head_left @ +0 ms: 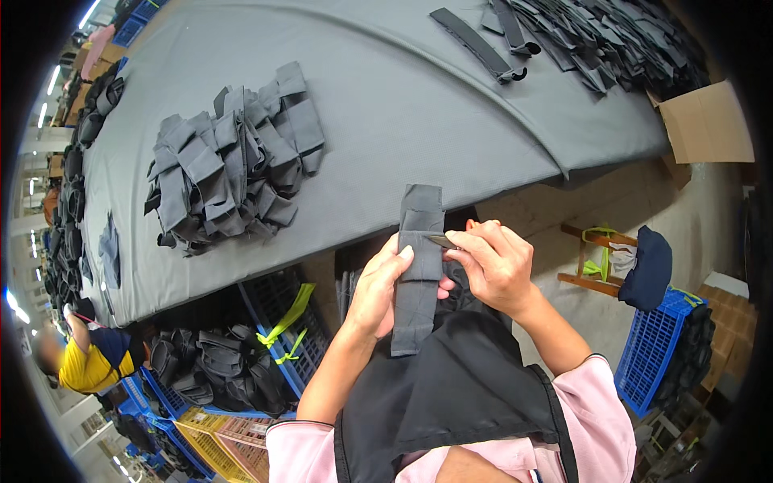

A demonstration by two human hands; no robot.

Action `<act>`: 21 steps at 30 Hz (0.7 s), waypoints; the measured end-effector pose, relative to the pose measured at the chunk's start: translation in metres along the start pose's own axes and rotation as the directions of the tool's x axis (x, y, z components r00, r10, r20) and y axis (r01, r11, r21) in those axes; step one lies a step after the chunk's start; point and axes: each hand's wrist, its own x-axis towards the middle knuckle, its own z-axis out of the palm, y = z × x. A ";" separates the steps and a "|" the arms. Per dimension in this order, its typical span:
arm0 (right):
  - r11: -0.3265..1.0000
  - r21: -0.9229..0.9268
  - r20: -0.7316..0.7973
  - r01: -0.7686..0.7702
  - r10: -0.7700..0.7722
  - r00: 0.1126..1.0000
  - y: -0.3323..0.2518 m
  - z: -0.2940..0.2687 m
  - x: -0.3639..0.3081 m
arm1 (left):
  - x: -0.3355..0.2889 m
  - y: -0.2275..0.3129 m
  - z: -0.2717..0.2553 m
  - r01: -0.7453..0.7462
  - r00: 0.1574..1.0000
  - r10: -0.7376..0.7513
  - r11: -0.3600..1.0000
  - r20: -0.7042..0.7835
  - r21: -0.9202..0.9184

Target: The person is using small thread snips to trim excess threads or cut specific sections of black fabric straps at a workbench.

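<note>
Left hand: here it is, the left hand [377, 294] clamped on the grey fabric strip [415, 318], thumb across the front, other fingers behind, one fingertip peeking out at the right edge.
Right hand: and the right hand [498, 264], thumb and fingers together, pinched on a small tool [439, 240], its dark tip right at a fold in the fabric!
Strip: held upright before the black apron [451, 378], just off the near edge of the worktop [386, 105], folded layers at its upper part.
Worktop: a heaped pile of grey pieces [233, 165] on the left, a bigger dark stack [604, 44] far right.
Right side: a cardboard box [708, 125] at the corner, a blue crate [651, 350] on the floor.
Far left: a co-worker in a yellow top [84, 366].
</note>
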 end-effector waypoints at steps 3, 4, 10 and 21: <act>0.997 0.059 -0.072 -0.055 0.059 0.996 -0.004 -0.001 -0.002 | 0.002 0.000 -0.001 -0.012 1.000 0.012 1.000 -0.001 -0.013; 0.984 0.111 -0.075 -0.137 0.146 0.986 -0.007 -0.004 -0.003 | 0.003 -0.001 -0.001 -0.010 1.000 0.010 1.000 -0.002 -0.013; 0.986 0.117 0.057 -0.119 0.113 0.992 -0.005 -0.004 0.001 | 0.004 -0.004 0.000 -0.002 1.000 0.002 1.000 -0.015 0.018; 0.999 0.014 0.081 -0.039 0.038 0.996 -0.012 0.005 0.009 | 0.003 -0.009 0.004 -0.071 0.996 0.078 0.988 -0.044 0.135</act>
